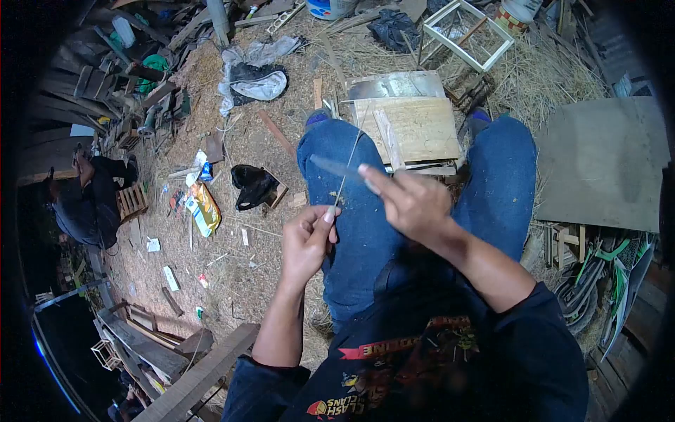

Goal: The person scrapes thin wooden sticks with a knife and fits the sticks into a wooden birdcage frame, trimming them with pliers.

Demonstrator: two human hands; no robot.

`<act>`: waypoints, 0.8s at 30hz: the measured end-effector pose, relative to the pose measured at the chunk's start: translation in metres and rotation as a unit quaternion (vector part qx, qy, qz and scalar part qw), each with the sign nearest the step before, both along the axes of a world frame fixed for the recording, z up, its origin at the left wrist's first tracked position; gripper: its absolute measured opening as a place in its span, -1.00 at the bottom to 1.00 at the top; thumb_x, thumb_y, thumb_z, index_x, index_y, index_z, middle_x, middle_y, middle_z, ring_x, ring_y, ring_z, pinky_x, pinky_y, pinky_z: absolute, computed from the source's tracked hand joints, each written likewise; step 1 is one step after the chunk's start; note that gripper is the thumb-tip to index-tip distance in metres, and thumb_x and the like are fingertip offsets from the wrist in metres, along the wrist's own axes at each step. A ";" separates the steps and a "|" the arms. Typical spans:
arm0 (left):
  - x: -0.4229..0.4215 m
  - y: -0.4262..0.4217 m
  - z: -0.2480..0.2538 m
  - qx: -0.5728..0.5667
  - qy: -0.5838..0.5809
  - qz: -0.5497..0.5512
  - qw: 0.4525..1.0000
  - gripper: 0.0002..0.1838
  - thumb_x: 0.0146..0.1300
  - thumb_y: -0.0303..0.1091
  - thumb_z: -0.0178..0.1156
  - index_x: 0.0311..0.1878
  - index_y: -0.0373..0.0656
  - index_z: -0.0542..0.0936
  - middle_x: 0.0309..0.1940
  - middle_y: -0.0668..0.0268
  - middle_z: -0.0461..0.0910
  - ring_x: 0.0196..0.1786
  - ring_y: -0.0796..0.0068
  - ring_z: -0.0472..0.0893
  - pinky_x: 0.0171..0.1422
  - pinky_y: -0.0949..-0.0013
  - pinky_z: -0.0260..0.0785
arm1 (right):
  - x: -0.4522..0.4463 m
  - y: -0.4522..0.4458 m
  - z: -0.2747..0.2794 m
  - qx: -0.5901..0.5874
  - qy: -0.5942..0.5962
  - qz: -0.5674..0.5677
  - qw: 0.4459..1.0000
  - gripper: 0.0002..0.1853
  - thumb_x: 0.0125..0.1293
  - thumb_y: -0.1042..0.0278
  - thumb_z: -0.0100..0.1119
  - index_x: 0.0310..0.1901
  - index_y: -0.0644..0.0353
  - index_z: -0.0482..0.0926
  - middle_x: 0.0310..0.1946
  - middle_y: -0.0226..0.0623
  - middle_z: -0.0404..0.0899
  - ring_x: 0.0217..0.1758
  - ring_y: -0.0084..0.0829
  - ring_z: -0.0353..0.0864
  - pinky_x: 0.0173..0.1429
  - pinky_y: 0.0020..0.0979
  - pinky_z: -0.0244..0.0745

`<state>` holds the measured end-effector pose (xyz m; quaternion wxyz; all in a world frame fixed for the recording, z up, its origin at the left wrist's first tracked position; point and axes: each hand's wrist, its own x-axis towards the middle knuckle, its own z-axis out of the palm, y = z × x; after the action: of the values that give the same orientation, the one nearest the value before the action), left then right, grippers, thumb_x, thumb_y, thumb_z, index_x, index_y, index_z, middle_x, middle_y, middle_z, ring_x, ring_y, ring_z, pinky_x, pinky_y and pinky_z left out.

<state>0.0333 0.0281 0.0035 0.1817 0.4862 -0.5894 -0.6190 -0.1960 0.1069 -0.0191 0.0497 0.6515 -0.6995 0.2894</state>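
Observation:
My left hand (308, 241) pinches the lower end of a thin stick (342, 184) between thumb and fingers. The stick slants up and away over my left thigh. My right hand (415, 202) is closed around a knife, its handle mostly hidden in the fist. The knife blade (330, 167) is smeared by motion and points left, crossing the stick's line above my left hand. I cannot tell whether blade and stick touch. Beyond my knees, a wooden board (422, 133) lies on the ground with a narrow wood strip (389, 139) on it.
Straw and shavings cover the ground. A wooden frame (467, 35) stands at the back right, and a large flat sheet (605, 162) lies at the right. Black bags (252, 186), wrappers (202, 209) and scrap wood lie left. Another person (88, 200) sits far left.

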 end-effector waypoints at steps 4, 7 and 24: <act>0.010 0.011 0.005 0.015 -0.013 0.019 1.000 -0.75 0.56 -0.28 0.25 -0.01 -0.32 0.71 -0.55 0.44 0.59 -0.56 0.75 0.43 -0.47 0.58 0.21 | 0.001 -0.003 0.002 0.017 -0.025 -0.017 0.999 -0.54 0.28 0.31 0.39 0.23 -0.28 0.75 -0.58 -0.44 0.43 -0.62 -0.39 0.52 -0.54 -0.26 0.44; 0.012 0.013 0.007 0.001 -0.020 0.027 0.999 -0.77 0.56 -0.31 0.25 -0.01 -0.33 0.70 -0.54 0.43 0.59 -0.54 0.74 0.44 -0.46 0.58 0.21 | 0.008 0.002 0.006 0.017 -0.029 0.008 0.999 -0.49 0.24 0.35 0.38 0.25 -0.28 0.74 -0.55 -0.43 0.46 -0.60 -0.37 0.54 -0.52 -0.25 0.47; 0.004 0.016 0.023 -0.254 -0.152 -0.060 0.953 -0.83 0.44 -0.46 0.31 -0.07 -0.39 0.74 -0.45 0.16 0.74 -0.43 0.58 0.63 -0.30 0.42 0.46 | -0.012 0.001 0.008 0.053 0.017 -0.015 0.998 -0.47 0.33 0.27 0.31 0.35 -0.31 0.65 -0.50 -0.43 0.55 -0.60 -0.39 0.60 -0.57 -0.27 0.52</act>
<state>0.0370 0.0444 0.0264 0.1697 0.4760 -0.7758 -0.3778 -0.2075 0.1078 -0.0108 0.0310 0.6473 -0.7228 0.2399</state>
